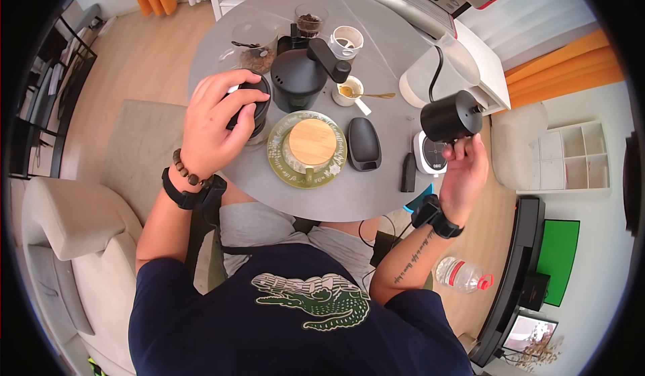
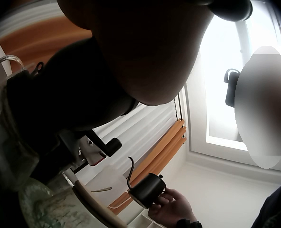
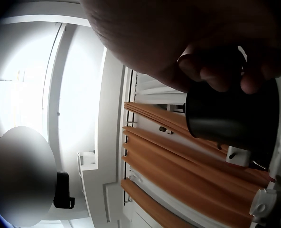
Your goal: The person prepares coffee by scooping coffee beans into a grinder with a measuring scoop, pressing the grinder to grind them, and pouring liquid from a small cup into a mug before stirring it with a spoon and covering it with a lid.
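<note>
In the head view the left hand (image 1: pixel 216 117) grips the black top of a dark cylindrical vessel (image 1: pixel 256 115) at the table's left side. On the right, the right hand (image 1: pixel 465 174) holds a black gooseneck kettle (image 1: pixel 449 117) up above a white scale (image 1: pixel 430 153), fingers curled at its handle. The right wrist view shows the kettle body (image 3: pixel 233 116) close beneath the fingers (image 3: pixel 216 78). From the left wrist view, the kettle (image 2: pixel 147 190) and right hand (image 2: pixel 173 209) appear farther off. A black grinder (image 1: pixel 298 79) with a crank stands beside the left hand.
A green plate (image 1: pixel 277 158) bears a cup with a wooden lid (image 1: pixel 312 142). Near it lie a black oval tray (image 1: pixel 363 144) and a black stick-like object (image 1: pixel 408 172). White cups (image 1: pixel 347 42), a glass of beans (image 1: pixel 310 24) and a clear pitcher (image 1: pixel 447 67) stand farther back.
</note>
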Action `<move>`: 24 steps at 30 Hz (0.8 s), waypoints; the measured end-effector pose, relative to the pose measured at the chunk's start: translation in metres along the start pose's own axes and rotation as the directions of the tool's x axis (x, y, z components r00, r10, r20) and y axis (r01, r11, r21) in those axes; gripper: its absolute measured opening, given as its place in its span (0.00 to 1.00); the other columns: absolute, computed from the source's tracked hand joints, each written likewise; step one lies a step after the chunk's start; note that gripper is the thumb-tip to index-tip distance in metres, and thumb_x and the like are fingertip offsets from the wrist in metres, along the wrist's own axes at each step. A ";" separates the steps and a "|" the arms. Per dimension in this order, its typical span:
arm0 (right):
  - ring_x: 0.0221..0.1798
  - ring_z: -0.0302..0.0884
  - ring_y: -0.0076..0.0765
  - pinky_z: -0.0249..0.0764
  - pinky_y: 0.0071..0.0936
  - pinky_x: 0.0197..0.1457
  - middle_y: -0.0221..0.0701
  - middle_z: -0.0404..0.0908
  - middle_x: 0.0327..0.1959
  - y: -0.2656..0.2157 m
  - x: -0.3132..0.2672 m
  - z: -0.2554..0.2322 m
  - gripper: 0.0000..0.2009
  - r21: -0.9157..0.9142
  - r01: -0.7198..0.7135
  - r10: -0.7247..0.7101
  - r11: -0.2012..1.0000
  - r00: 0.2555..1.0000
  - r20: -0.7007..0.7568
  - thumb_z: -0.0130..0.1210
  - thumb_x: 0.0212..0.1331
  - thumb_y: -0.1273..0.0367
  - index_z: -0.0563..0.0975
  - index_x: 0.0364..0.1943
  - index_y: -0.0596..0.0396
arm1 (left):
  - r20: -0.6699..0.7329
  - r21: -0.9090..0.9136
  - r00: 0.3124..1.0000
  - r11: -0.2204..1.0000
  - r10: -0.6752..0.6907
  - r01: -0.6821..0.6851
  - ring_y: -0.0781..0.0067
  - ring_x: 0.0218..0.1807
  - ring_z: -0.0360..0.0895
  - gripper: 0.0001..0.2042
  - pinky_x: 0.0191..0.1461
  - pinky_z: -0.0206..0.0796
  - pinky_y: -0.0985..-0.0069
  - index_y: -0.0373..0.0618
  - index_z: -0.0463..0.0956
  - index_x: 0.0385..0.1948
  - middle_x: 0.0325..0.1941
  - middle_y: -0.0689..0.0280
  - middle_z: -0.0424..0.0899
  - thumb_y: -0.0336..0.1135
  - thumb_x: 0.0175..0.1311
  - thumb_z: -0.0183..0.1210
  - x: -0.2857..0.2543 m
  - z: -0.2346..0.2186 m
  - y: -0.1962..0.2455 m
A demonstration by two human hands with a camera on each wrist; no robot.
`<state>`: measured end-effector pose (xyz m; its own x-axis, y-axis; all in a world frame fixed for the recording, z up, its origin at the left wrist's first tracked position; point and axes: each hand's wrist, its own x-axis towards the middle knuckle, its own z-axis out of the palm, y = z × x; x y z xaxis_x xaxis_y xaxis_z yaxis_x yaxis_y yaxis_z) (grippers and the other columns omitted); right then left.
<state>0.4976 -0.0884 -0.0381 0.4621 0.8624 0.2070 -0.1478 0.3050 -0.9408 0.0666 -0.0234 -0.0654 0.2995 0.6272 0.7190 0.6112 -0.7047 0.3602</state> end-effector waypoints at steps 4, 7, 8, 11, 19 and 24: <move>0.36 0.63 0.26 0.70 0.33 0.47 0.23 0.62 0.28 -0.016 -0.013 0.009 0.18 -0.021 0.004 -0.004 1.000 0.999 0.044 0.54 0.88 0.60 0.72 0.34 0.51 | 0.004 -0.008 1.000 1.000 0.008 -0.008 0.52 0.59 0.86 0.11 0.65 0.76 0.59 0.44 0.91 0.45 0.63 0.61 0.90 0.22 0.65 0.64 0.000 0.000 -0.001; 0.35 0.63 0.25 0.69 0.31 0.45 0.23 0.63 0.28 -0.018 -0.020 0.009 0.19 -0.070 -0.013 0.018 0.997 0.997 0.074 0.54 0.88 0.60 0.71 0.32 0.51 | 0.007 -0.003 1.000 1.000 0.018 -0.018 0.52 0.59 0.86 0.11 0.65 0.76 0.59 0.44 0.91 0.45 0.62 0.61 0.90 0.23 0.65 0.64 0.000 0.000 -0.002; 0.35 0.63 0.25 0.69 0.31 0.45 0.23 0.63 0.28 -0.017 -0.022 0.009 0.19 -0.070 -0.014 0.020 0.997 0.997 0.078 0.54 0.88 0.60 0.71 0.32 0.51 | 0.005 -0.001 1.000 1.000 0.015 -0.015 0.52 0.59 0.86 0.11 0.65 0.76 0.59 0.44 0.91 0.45 0.62 0.61 0.90 0.23 0.65 0.64 0.000 -0.001 -0.002; 0.34 0.61 0.23 0.68 0.32 0.43 0.22 0.62 0.28 -0.013 -0.030 0.011 0.20 -0.185 -0.045 0.065 0.982 0.992 0.106 0.53 0.88 0.61 0.70 0.31 0.49 | 0.008 -0.010 1.000 1.000 0.013 -0.013 0.52 0.59 0.86 0.11 0.65 0.76 0.59 0.45 0.91 0.45 0.62 0.61 0.90 0.23 0.64 0.64 0.001 -0.001 -0.002; 0.29 0.57 0.20 0.64 0.28 0.39 0.19 0.60 0.23 -0.004 -0.040 0.034 0.22 -0.352 -0.130 0.175 0.927 0.979 0.100 0.54 0.87 0.59 0.70 0.28 0.48 | -0.003 -0.008 1.000 1.000 0.029 -0.029 0.52 0.60 0.86 0.12 0.66 0.76 0.58 0.46 0.91 0.45 0.61 0.61 0.90 0.22 0.64 0.65 0.001 -0.001 -0.001; 0.29 0.58 0.18 0.64 0.27 0.38 0.18 0.61 0.24 -0.001 -0.041 0.039 0.21 -0.422 -0.166 0.218 0.891 0.973 0.077 0.55 0.88 0.59 0.72 0.29 0.49 | -0.019 -0.014 1.000 1.000 0.017 -0.017 0.56 0.61 0.87 0.10 0.67 0.76 0.57 0.48 0.91 0.44 0.60 0.65 0.91 0.24 0.64 0.67 0.001 -0.001 -0.001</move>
<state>0.4452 -0.1080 -0.0355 0.3501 0.9366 0.0168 0.1608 -0.0424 -0.9861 0.0657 -0.0220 -0.0646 0.2960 0.6088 0.7360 0.5958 -0.7199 0.3559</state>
